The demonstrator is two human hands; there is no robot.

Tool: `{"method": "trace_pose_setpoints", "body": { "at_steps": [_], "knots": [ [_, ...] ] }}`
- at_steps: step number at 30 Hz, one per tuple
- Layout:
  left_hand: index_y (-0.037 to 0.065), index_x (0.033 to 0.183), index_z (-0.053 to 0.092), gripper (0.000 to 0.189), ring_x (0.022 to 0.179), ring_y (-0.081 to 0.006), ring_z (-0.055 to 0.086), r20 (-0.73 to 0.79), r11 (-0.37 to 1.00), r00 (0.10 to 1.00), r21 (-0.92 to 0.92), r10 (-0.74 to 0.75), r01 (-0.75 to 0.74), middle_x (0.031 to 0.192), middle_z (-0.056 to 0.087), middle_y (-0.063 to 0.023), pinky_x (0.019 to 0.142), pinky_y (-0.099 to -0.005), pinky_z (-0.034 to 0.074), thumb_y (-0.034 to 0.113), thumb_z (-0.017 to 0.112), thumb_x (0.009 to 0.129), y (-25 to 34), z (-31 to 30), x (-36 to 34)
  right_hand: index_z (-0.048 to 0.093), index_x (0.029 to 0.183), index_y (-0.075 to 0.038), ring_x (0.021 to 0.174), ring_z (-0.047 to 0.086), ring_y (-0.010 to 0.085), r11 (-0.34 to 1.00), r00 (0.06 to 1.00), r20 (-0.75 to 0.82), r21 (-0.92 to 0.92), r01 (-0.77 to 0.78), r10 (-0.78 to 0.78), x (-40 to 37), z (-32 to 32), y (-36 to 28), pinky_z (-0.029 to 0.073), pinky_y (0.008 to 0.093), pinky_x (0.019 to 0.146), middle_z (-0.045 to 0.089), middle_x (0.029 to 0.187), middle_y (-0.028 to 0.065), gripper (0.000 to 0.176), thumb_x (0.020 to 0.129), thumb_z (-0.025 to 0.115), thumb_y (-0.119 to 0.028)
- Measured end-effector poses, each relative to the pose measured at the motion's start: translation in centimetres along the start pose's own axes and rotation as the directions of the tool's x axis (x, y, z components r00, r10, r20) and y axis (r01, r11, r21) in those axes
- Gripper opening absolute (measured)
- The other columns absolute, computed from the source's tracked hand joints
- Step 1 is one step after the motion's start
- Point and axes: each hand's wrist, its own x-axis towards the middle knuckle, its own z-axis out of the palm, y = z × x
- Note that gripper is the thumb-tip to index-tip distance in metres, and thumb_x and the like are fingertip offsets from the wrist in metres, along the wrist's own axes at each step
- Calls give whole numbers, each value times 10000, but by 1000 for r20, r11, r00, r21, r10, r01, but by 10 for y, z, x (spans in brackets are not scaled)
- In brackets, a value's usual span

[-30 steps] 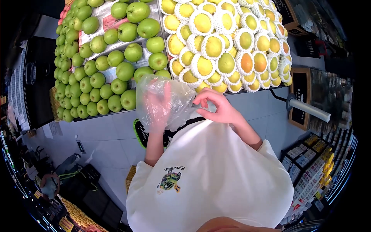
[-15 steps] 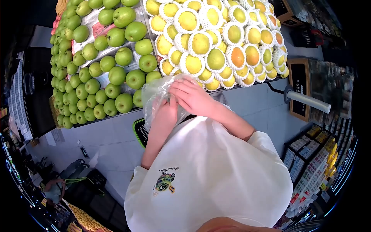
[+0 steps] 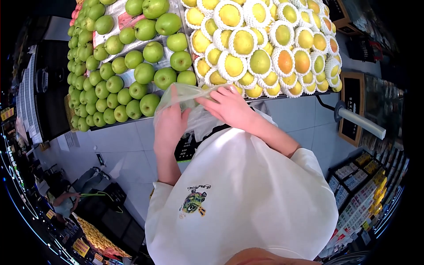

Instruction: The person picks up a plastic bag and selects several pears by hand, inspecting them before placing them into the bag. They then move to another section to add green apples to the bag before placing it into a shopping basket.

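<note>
A clear plastic bag (image 3: 194, 95) is stretched between my two hands at the front edge of the fruit display. My left hand (image 3: 171, 121) is at the bag's left side, its thumb and a raised finger apart, with thin plastic over the fingers. On the right, my right hand (image 3: 227, 105) has its fingers bent over the bag's rim and grips it. Green apples (image 3: 164, 78) lie in rows just beyond my left hand. Yellow fruits in white foam nets (image 3: 232, 65) are piled beyond my right hand.
Below the bag is a black basket (image 3: 185, 148) with a green rim. A roll on a metal arm (image 3: 362, 123) sticks out at the right, beside a framed sign (image 3: 352, 108). Packed shelves (image 3: 357, 176) stand lower right. Another person (image 3: 66, 201) is at the lower left.
The bag has been spread wider as my hands moved apart. My left hand shifted left with its fingers raised, and the view moved, so the fruit sits farther right and higher.
</note>
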Motion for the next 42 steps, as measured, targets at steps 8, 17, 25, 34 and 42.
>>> {"method": "trace_pose_setpoints", "body": {
  "at_steps": [8, 17, 25, 34, 42],
  "knots": [
    [-9, 1458, 451, 891, 1097, -386, 645, -84, 992, 992, 83, 98, -91, 1132, 705, -197, 996, -484, 482, 163, 871, 692, 5, -1, 18, 713, 782, -101, 999, 516, 230, 996, 994, -103, -84, -31, 22, -1, -13, 3, 395, 413, 893, 526, 968, 32, 293, 873, 750, -377],
    [22, 1360, 545, 846, 1220, -367, 605, -299, 937, 904, 261, 306, -231, 1211, 676, -208, 1209, -529, 313, 330, 914, 664, -1, 8, 39, 711, 753, -76, 969, 556, 221, 986, 934, -344, -90, -138, 99, 8, -14, 2, 393, 403, 935, 560, 932, 39, 191, 843, 759, -238],
    [-4, 1322, 609, 711, 1236, -368, 601, -315, 908, 910, 396, 271, -134, 1219, 677, -221, 1242, -579, 216, 380, 850, 774, -19, 21, 54, 710, 1103, -139, 1213, 519, 249, 954, 946, -308, -240, -177, 98, 52, -9, 13, 391, 514, 1032, 588, 1149, 40, 336, 767, 711, -140],
    [41, 1430, 529, 742, 1286, -353, 560, -304, 902, 909, 406, 286, -148, 1366, 609, -192, 1202, -500, 315, 217, 824, 772, -31, 17, 57, 694, 1268, -237, 1340, 471, 239, 942, 974, -164, -321, 95, -154, 81, 16, 45, 327, 626, 1118, 542, 1374, 21, 469, 811, 641, -145],
    [38, 1466, 469, 898, 1321, -343, 536, -221, 911, 947, 390, 234, -134, 1414, 573, -193, 1199, -477, 322, 194, 882, 684, -19, 10, 62, 703, 1178, -166, 1348, 476, 230, 932, 978, -208, -357, -58, -18, 90, 9, 26, 337, 629, 1111, 533, 1391, 38, 348, 836, 643, -156]
  ]
}}
